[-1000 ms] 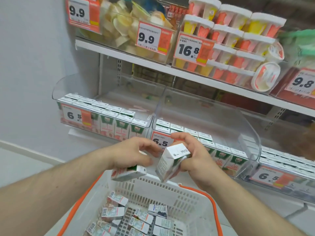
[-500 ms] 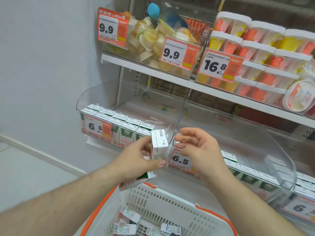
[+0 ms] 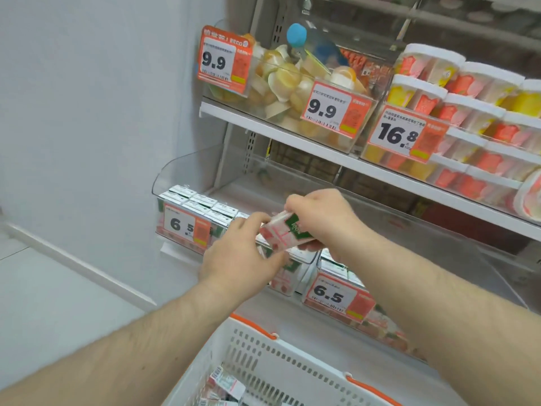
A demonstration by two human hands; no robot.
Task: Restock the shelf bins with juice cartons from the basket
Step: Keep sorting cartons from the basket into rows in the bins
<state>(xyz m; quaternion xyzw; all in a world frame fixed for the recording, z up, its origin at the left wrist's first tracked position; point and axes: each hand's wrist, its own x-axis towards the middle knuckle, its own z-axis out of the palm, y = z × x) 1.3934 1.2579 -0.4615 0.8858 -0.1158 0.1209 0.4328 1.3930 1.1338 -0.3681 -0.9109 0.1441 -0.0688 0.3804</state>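
A small juice carton [image 3: 285, 233], white, pink and green, hangs tilted over the right end of the left clear bin [image 3: 164, 178]. My right hand [image 3: 320, 219] grips it from above, fingers curled over its top edge and thumb beneath. My left hand [image 3: 240, 260] holds its left end, fingers on the upper side and thumb below. Rows of upright cartons [image 3: 202, 202] fill the front of that bin behind a 6.5 price tag [image 3: 186, 227]. The white basket [image 3: 281, 351] with orange handles sits below, with several cartons [image 3: 227, 385] in it.
A second clear bin [image 3: 497, 276] with a 6.5 tag [image 3: 336, 295] stands to the right, cartons at its front. The shelf [image 3: 292, 139] above carries bins of jelly cups [image 3: 281, 80] and stacked fruit cups [image 3: 468, 92]. A white wall [image 3: 87, 112] lies to the left.
Both hands rose from above the basket to the left bin. The upright carton in my left hand is now tilted and my right hand has closed on it. The view shifted left.
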